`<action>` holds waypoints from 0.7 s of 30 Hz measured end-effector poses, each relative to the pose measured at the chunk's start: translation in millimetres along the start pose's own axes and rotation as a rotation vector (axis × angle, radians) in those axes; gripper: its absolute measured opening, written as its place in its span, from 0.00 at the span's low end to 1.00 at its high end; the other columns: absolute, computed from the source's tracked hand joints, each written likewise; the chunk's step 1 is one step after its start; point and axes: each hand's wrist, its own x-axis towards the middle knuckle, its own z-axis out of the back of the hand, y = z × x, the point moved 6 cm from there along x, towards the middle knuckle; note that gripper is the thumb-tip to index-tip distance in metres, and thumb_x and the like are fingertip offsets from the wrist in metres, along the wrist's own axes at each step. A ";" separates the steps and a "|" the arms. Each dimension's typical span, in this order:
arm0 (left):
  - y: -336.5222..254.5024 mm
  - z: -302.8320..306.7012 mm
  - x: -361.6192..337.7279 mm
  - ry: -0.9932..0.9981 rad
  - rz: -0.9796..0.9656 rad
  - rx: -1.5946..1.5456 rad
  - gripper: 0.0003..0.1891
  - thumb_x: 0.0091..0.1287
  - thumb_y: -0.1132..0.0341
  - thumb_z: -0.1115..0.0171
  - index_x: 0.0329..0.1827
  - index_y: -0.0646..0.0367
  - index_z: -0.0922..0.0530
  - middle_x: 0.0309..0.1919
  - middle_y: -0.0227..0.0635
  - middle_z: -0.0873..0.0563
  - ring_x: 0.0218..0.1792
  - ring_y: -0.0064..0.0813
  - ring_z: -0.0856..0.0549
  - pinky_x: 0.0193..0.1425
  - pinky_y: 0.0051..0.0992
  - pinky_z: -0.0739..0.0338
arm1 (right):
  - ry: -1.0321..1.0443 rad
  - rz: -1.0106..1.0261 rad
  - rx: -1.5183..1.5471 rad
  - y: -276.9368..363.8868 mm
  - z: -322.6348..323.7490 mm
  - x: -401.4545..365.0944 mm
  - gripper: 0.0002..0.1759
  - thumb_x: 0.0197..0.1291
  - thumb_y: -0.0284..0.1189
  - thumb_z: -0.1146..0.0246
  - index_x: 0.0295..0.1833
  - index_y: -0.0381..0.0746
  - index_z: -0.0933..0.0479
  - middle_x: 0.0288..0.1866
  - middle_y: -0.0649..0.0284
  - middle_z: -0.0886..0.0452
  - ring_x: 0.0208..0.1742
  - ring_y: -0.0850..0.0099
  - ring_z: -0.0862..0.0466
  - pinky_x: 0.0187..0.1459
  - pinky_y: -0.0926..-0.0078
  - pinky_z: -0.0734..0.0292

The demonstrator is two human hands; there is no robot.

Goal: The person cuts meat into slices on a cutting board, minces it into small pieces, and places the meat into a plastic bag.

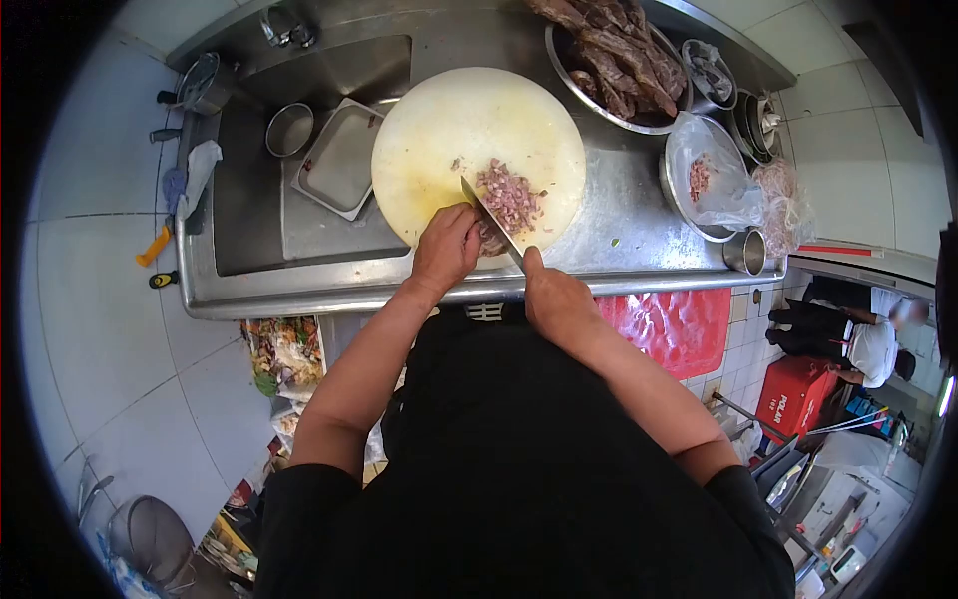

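Observation:
A round white cutting board (439,120) lies on the steel counter. My right hand (560,299) is wrapped round the handle of a knife (496,228), whose blade points up and left across the board. Under and beside the blade is a pile of chopped pinkish meat (512,197). My left hand (445,247) rests at the board's near edge, left of the blade, with its fingers curled against a piece of meat (490,242) that is partly hidden.
Left of the board are a sink (239,225), a metal tray (339,165) and a round container (289,131). At the right stand a bowl of large meat pieces (624,65), a bowl with a plastic bag (714,180) and a metal cup (744,252). People (868,344) stand far right.

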 end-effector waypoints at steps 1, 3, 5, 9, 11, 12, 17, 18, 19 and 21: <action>-0.1 -0.8 -0.6 -0.013 -0.016 0.001 0.11 0.67 0.73 0.37 0.50 0.62 0.18 0.46 0.44 0.14 0.51 0.49 0.16 0.58 0.42 0.20 | -0.006 -0.010 0.003 -0.2 -3.9 7.5 0.12 0.69 0.22 0.47 0.56 0.34 0.35 0.40 0.40 0.12 0.45 0.44 0.10 0.48 0.46 0.15; 0.8 0.9 1.7 -0.037 -0.045 0.007 0.12 0.66 0.72 0.37 0.51 0.63 0.18 0.45 0.44 0.15 0.51 0.49 0.17 0.58 0.41 0.20 | -0.029 -0.017 0.001 -0.9 -1.7 22.2 0.13 0.69 0.22 0.46 0.57 0.33 0.35 0.40 0.41 0.12 0.45 0.43 0.10 0.48 0.46 0.15; 4.2 -0.3 -2.0 0.003 -0.001 -0.054 0.12 0.66 0.71 0.36 0.52 0.63 0.18 0.51 0.46 0.16 0.56 0.50 0.18 0.62 0.42 0.21 | -0.122 0.051 0.072 1.2 6.9 30.2 0.14 0.69 0.22 0.47 0.59 0.31 0.34 0.42 0.40 0.12 0.46 0.44 0.10 0.48 0.48 0.15; -11.4 11.0 -14.4 -0.068 -0.076 -0.043 0.14 0.67 0.69 0.34 0.54 0.63 0.18 0.59 0.48 0.18 0.61 0.51 0.20 0.67 0.42 0.23 | -0.036 0.049 0.049 21.6 63.8 34.0 0.16 0.68 0.22 0.47 0.59 0.30 0.32 0.45 0.38 0.12 0.49 0.44 0.10 0.51 0.50 0.16; -19.2 8.1 -18.1 0.050 -0.144 0.056 0.16 0.66 0.68 0.31 0.56 0.63 0.19 0.62 0.50 0.21 0.64 0.51 0.22 0.70 0.43 0.25 | 0.170 -0.029 0.067 30.9 80.5 20.8 0.17 0.66 0.21 0.45 0.59 0.30 0.31 0.47 0.37 0.13 0.52 0.44 0.11 0.54 0.50 0.17; -17.0 8.1 -17.0 0.046 -0.147 0.053 0.16 0.66 0.68 0.31 0.56 0.63 0.19 0.62 0.50 0.21 0.64 0.51 0.22 0.70 0.43 0.25 | 0.181 -0.027 0.056 32.1 80.8 11.9 0.18 0.65 0.21 0.44 0.60 0.28 0.32 0.46 0.37 0.13 0.52 0.44 0.11 0.55 0.49 0.18; -3.2 -2.3 -22.7 0.029 -0.122 0.011 0.16 0.65 0.67 0.29 0.55 0.61 0.17 0.59 0.45 0.18 0.62 0.49 0.20 0.67 0.42 0.23 | 0.139 -0.012 0.014 24.1 48.1 -3.2 0.16 0.66 0.21 0.45 0.58 0.27 0.33 0.45 0.33 0.14 0.51 0.42 0.11 0.55 0.47 0.17; -2.8 -3.0 -22.7 0.029 -0.113 0.007 0.16 0.65 0.67 0.29 0.55 0.61 0.17 0.59 0.45 0.18 0.62 0.49 0.20 0.67 0.42 0.23 | 0.102 -0.024 0.016 22.9 42.0 -4.7 0.15 0.67 0.21 0.46 0.57 0.28 0.34 0.44 0.33 0.14 0.50 0.41 0.11 0.55 0.47 0.17; -4.2 -2.1 -21.9 0.012 -0.112 -0.009 0.15 0.65 0.68 0.29 0.54 0.60 0.17 0.59 0.44 0.18 0.62 0.48 0.20 0.67 0.41 0.22 | 0.066 -0.036 0.017 21.4 35.7 -4.6 0.13 0.67 0.20 0.47 0.55 0.29 0.34 0.44 0.33 0.14 0.50 0.40 0.11 0.54 0.46 0.17; -2.8 -0.2 -19.3 -0.006 -0.100 -0.030 0.13 0.66 0.69 0.30 0.53 0.60 0.16 0.59 0.43 0.17 0.61 0.47 0.19 0.66 0.41 0.22 | 0.063 -0.056 0.014 15.3 12.6 -0.3 0.11 0.67 0.20 0.48 0.54 0.30 0.34 0.44 0.33 0.14 0.49 0.40 0.11 0.53 0.46 0.17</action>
